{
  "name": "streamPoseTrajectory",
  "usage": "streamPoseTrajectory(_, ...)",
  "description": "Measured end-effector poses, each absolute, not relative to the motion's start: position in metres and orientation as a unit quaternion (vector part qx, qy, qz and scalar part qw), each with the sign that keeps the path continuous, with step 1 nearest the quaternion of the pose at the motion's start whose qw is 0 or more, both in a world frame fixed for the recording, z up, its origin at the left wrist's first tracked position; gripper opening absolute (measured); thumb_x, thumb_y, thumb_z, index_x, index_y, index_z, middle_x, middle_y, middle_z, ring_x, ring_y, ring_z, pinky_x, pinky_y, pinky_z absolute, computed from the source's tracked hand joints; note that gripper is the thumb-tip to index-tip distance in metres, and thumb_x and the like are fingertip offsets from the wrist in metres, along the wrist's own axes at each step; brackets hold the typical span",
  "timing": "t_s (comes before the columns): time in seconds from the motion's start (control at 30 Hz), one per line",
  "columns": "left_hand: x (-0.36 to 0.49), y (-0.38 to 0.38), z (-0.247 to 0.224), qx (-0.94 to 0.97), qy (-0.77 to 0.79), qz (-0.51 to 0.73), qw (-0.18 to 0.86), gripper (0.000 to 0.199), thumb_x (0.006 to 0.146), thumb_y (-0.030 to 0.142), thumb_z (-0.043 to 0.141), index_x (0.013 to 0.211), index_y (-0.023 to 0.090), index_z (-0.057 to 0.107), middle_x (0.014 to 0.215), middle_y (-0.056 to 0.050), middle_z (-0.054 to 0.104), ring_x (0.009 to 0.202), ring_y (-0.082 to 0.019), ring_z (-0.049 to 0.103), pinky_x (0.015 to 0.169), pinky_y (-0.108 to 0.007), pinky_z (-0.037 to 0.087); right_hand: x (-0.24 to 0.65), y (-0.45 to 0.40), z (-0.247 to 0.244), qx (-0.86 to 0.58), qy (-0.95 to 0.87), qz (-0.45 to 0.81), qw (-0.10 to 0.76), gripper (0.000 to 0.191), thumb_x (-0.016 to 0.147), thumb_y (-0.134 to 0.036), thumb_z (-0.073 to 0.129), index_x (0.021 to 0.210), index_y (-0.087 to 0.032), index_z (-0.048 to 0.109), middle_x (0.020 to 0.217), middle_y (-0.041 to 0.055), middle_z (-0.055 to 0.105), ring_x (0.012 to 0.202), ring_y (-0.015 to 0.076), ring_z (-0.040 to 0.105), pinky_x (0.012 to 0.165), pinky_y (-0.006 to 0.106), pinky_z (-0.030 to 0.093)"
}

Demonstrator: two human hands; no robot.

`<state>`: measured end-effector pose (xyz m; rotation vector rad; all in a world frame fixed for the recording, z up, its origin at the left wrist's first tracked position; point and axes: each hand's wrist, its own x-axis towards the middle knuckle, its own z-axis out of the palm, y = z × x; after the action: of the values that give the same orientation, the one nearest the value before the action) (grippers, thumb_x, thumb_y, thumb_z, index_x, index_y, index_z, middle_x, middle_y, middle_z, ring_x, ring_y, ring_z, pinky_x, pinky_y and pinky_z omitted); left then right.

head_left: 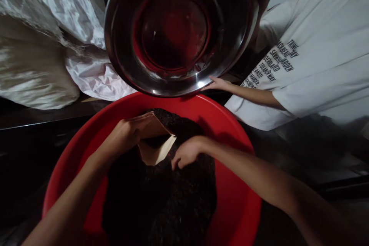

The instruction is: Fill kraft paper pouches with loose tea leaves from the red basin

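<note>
A brown paper bag, its mouth spread wide, sits tilted over a heap of dark, loose, dried leaf-like material. My left hand is closed on the bag's upper left edge. Close to the bag's right side, my right hand reaches down over the heap with its fingers curled inward. Whatever those fingers hold, if anything, is hidden. The heap lies inside a large round red tub, and both of my forearms cross its rim.
Across the tub, a person in a white printed T-shirt holds a wide shiny metal basin tilted above the far rim. White sacks stand at the upper left, beside a tan-stained sack. The surroundings are dark.
</note>
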<state>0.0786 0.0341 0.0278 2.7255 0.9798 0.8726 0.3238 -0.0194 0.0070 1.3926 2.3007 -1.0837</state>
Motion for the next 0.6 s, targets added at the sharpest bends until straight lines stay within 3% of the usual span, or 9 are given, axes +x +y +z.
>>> streamPoseTrajectory(0.1, 0.074, 0.033, 0.037, 0.892, 0.341, 0.295, 0.05, 0.071, 0.071, 0.008, 0.046, 0.133, 0.027, 0.076, 0.125, 0.002, 0.078, 0.128, -0.024, 0.07, 0.118, -0.038, 0.053, 0.362, 0.011, 0.018, 0.554, 0.739, -0.358, 0.136, 0.026, 0.096, -0.02, 0.058, 0.105, -0.02, 0.083, 0.092, 0.006, 0.081, 0.076, 0.0202, 0.077, 0.071, 0.032, 0.061)
streamPoseTrajectory(0.17, 0.067, 0.033, 0.041, 0.885, 0.351, 0.302, 0.045, 0.066, 0.073, 0.008, 0.046, 0.127, 0.027, 0.078, 0.122, 0.003, 0.079, 0.122, -0.024, 0.074, 0.116, -0.039, 0.055, 0.382, 0.031, 0.01, 0.618, 0.733, -0.278, 0.054, 0.037, 0.105, -0.026, 0.048, 0.128, -0.016, 0.074, 0.12, 0.0166, 0.078, 0.108, 0.0282, 0.076, 0.093, 0.041, 0.059)
streamPoseTrajectory(0.23, 0.059, 0.033, 0.044, 0.875, 0.368, 0.31, 0.044, 0.06, 0.074, 0.01, 0.047, 0.122, 0.024, 0.079, 0.123, 0.003, 0.079, 0.104, -0.023, 0.079, 0.107, -0.037, 0.061, 0.391, 0.045, -0.011, 0.65, 0.73, -0.211, -0.009, 0.053, 0.108, -0.039, 0.049, 0.156, -0.018, 0.052, 0.154, 0.0216, 0.058, 0.144, 0.0352, 0.054, 0.116, 0.051, 0.045)
streamPoseTrajectory(0.3, 0.052, 0.034, 0.045, 0.86, 0.398, 0.315, 0.048, 0.056, 0.074, 0.012, 0.048, 0.121, 0.02, 0.078, 0.121, 0.002, 0.08, 0.077, -0.018, 0.076, 0.087, -0.032, 0.066, 0.393, 0.052, -0.043, 0.66, 0.726, -0.19, -0.028, 0.083, 0.097, -0.053, 0.07, 0.167, -0.024, 0.035, 0.169, 0.0206, 0.038, 0.159, 0.0403, 0.031, 0.125, 0.056, 0.033)
streamPoseTrajectory(0.37, 0.049, 0.034, 0.046, 0.84, 0.432, 0.325, 0.042, 0.053, 0.073, 0.012, 0.049, 0.118, 0.017, 0.077, 0.109, 0.001, 0.082, 0.058, -0.013, 0.067, 0.072, -0.028, 0.064, 0.39, 0.049, -0.076, 0.661, 0.724, -0.197, -0.014, 0.109, 0.078, -0.055, 0.09, 0.168, -0.032, 0.033, 0.174, 0.0184, 0.03, 0.16, 0.0472, 0.024, 0.123, 0.061, 0.034)
streamPoseTrajectory(0.4, 0.048, 0.035, 0.047, 0.832, 0.443, 0.334, 0.032, 0.053, 0.073, 0.011, 0.049, 0.117, 0.017, 0.077, 0.104, 0.002, 0.083, 0.057, -0.013, 0.067, 0.071, -0.029, 0.064, 0.387, 0.046, -0.09, 0.664, 0.721, -0.198, -0.012, 0.112, 0.072, -0.053, 0.094, 0.167, -0.035, 0.036, 0.173, 0.0175, 0.029, 0.158, 0.0498, 0.025, 0.12, 0.061, 0.037)
streamPoseTrajectory(0.5, 0.052, 0.035, 0.047, 0.824, 0.441, 0.357, 0.003, 0.054, 0.073, 0.009, 0.048, 0.117, 0.021, 0.078, 0.109, 0.004, 0.082, 0.087, -0.021, 0.079, 0.092, -0.04, 0.066, 0.378, 0.032, -0.117, 0.682, 0.707, -0.181, -0.05, 0.1, 0.076, -0.049, 0.09, 0.163, -0.034, 0.044, 0.167, 0.0187, 0.037, 0.147, 0.0479, 0.044, 0.114, 0.054, 0.046)
streamPoseTrajectory(0.6, 0.054, 0.035, 0.047, 0.826, 0.42, 0.376, 0.001, 0.057, 0.075, 0.009, 0.049, 0.121, 0.024, 0.078, 0.126, 0.006, 0.078, 0.118, -0.025, 0.075, 0.111, -0.045, 0.06, 0.369, 0.022, -0.121, 0.68, 0.705, -0.184, -0.089, 0.086, 0.08, -0.047, 0.084, 0.157, -0.025, 0.053, 0.151, 0.021, 0.054, 0.128, 0.0386, 0.064, 0.107, 0.045, 0.052)
